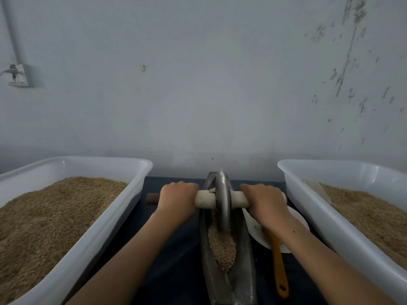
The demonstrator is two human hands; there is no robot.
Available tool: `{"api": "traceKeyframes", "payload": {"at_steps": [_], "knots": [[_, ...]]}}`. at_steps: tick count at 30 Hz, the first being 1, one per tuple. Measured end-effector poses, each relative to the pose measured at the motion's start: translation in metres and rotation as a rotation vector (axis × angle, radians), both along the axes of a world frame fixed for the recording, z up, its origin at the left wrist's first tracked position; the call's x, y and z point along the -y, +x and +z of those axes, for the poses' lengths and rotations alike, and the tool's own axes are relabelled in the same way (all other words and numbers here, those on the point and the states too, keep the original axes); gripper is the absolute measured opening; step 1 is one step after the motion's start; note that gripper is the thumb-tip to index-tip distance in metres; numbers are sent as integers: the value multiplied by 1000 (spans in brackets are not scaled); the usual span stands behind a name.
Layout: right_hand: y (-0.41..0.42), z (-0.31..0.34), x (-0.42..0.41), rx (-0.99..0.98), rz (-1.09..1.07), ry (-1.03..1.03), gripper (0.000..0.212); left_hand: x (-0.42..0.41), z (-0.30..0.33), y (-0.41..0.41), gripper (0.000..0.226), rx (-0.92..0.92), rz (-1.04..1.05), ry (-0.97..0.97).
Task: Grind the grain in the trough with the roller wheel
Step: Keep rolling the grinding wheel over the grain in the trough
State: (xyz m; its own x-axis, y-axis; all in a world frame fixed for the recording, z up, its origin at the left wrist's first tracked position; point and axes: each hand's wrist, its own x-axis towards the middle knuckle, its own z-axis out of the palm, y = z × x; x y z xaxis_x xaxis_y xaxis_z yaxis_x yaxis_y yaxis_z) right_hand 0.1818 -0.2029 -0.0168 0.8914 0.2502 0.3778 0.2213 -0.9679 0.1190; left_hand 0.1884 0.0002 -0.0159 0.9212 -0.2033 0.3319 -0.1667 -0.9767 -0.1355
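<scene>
A dark, boat-shaped metal trough (246, 260) runs away from me down the middle of the table. Brown grain (222, 247) lies in its groove, heaped toward the near half. The grey roller wheel (222, 199) stands upright in the groove at the far half, on a pale axle handle (204, 200) that sticks out on both sides. My left hand (177, 201) is wrapped around the left end of the handle. My right hand (265, 202) grips the right end. The wheel's lower edge is sunk in the grain.
A large white plastic tub (88, 245) full of grain stands at the left, and another tub (330, 221) at the right. A white dish (255, 227) with an orange-handled tool (278, 267) lies just right of the trough. The wall is close behind.
</scene>
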Motion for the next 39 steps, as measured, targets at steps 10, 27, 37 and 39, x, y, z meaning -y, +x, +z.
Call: {"api": "traceKeyframes", "payload": {"at_steps": [10,27,37,39], "knots": [[-4,20,5,-386,60,-125,26,-5,11,-4,41,-386,15,27],[-2,8,1,-96,31,-73,17,-4,1,0,25,-76,-16,25],[-4,19,5,-378,50,-124,22,-7,9,-3,37,-306,-25,24],[-3,12,4,-223,44,-100,18,-5,4,-2,31,-162,-30,28]]}}
